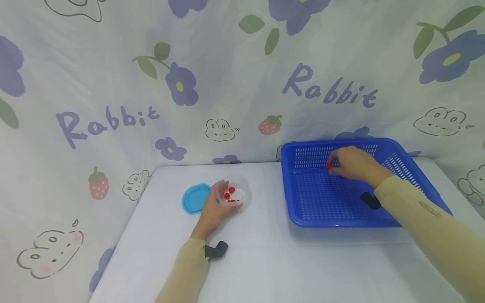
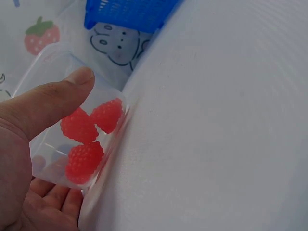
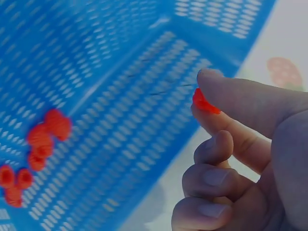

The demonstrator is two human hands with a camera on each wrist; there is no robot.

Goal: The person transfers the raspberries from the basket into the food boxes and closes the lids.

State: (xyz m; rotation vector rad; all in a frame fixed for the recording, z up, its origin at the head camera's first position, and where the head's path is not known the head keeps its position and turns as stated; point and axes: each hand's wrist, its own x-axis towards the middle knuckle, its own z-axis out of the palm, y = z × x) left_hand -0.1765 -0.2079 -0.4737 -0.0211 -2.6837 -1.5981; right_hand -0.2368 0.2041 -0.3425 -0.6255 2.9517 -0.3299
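My right hand [image 1: 350, 163] pinches a small red berry [image 3: 202, 101], seemingly within the blue plastic basket [image 1: 314, 193]; a loose pinch could drop it. My left hand [image 1: 212, 211] grips the clear plastic tub [image 1: 243, 192]; tilting risks spills.

one basket [image 1: 322, 195], one tub [image 1: 245, 191], one lid [image 1: 195, 198], at least ten raspberries [image 2: 85, 161].

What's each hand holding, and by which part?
Left hand: clear container, gripped by its side walls. Right hand: red berry, pinched between thumb and index finger; which part of the berry can't be told.
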